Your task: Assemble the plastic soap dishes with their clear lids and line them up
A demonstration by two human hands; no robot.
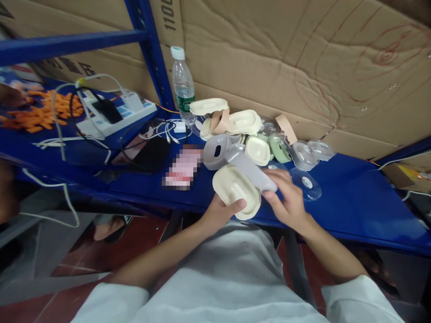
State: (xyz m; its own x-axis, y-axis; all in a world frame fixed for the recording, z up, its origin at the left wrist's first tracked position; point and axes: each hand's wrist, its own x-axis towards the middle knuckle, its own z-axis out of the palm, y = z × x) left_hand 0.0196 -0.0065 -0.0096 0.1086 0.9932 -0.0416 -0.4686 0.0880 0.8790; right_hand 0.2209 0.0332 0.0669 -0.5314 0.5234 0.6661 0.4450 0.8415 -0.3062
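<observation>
My left hand point(222, 211) is closed on a cream oval plastic lid point(232, 186) with a raised middle, its thumb pressed on the near face. Between the thumb and fingers of my right hand point(286, 197) is a grey plastic piece point(252, 170), long and band-like, held right beside the lid. Whether the two parts touch is hard to make out. Just behind them on the blue shelf rests a grey oval cup point(216, 152) with a dark slot. Cream lids point(257, 150), a green curved piece point(279, 149) and clear plastic covers point(305, 154) lie beyond my hands.
A water bottle point(183, 89) stands at the back against cardboard. To the left are a blurred pink-screened phone point(183, 168), white cables, a power strip point(114, 121) and a pile of orange pieces point(43, 110). A blue upright post point(151, 58) rises behind them.
</observation>
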